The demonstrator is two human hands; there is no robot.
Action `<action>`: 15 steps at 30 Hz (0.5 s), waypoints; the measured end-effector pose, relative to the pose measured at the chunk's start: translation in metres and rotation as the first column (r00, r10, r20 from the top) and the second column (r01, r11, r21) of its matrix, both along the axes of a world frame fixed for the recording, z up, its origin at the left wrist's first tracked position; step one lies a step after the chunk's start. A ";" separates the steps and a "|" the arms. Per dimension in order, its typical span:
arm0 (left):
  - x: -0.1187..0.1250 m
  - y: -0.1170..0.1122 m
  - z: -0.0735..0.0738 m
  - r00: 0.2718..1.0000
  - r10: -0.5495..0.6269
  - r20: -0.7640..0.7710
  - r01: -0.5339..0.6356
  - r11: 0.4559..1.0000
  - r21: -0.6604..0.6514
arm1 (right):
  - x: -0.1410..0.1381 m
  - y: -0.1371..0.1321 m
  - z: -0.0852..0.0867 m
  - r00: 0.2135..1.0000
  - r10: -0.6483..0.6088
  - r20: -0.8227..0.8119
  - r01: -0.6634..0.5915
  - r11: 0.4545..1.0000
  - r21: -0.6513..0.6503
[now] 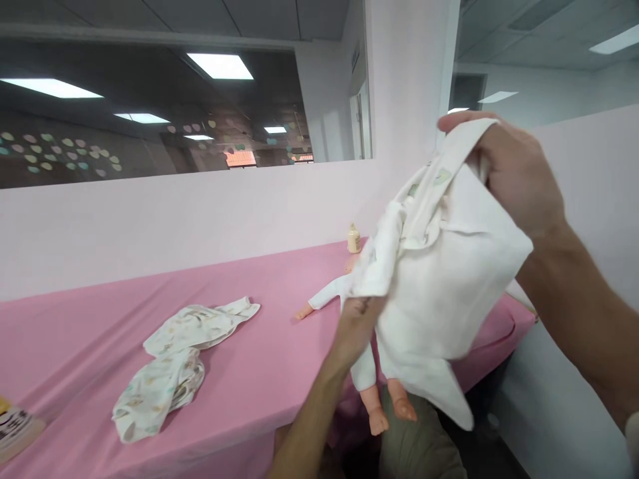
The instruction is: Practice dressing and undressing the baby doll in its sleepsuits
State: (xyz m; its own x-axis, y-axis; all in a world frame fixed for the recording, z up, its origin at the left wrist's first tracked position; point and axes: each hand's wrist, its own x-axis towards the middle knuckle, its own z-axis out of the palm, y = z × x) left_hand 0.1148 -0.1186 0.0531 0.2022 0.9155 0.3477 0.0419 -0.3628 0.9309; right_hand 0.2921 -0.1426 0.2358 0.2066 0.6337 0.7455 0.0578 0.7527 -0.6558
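A white baby garment (439,279), with a small green print showing on its folds, hangs in front of me. My right hand (519,173) is closed on its upper edge and holds it up. My left hand (357,326) reaches into a sleeve-like opening of the garment; its fingers are hidden by the cloth. Behind lies a baby doll (327,293) in white clothes, with one arm and both feet showing. The garment covers most of its body and head.
A printed baby garment (172,362) lies crumpled on the pink-covered table (269,359). A small cream bottle (354,239) stands by the wall near the doll's head. Another bottle (17,429) lies at the left edge. The table's right end is close to the side wall.
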 end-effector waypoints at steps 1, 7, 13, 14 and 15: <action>-0.015 -0.001 0.004 0.998 0.055 0.042 -0.055 0.998 -0.020 | 0.008 0.001 -0.001 0.998 -0.041 -0.043 0.041 0.999 0.011; -0.092 -0.033 0.045 0.922 0.324 -0.213 -0.287 0.940 0.187 | 0.042 0.005 -0.042 0.993 -0.117 0.006 0.116 0.977 -0.179; -0.120 -0.067 0.066 0.786 0.529 -0.319 -0.468 0.847 0.251 | 0.047 0.005 -0.123 0.791 0.111 0.601 0.199 0.883 -0.425; -0.122 -0.069 0.066 0.790 0.515 -0.333 -0.450 0.855 0.258 | 0.044 0.005 -0.135 0.717 0.189 0.671 0.186 0.876 -0.445; -0.122 -0.071 0.065 0.799 0.487 -0.352 -0.416 0.871 0.261 | 0.039 0.004 -0.146 0.645 0.262 0.718 0.159 0.873 -0.461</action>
State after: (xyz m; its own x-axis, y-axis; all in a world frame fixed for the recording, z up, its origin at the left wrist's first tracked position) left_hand -0.0069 -0.1894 0.1185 -0.0684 0.8745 0.4802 0.5884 -0.3533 0.7273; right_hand 0.3310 -0.1388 0.0897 -0.3230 0.9142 0.2446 0.6472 0.4019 -0.6478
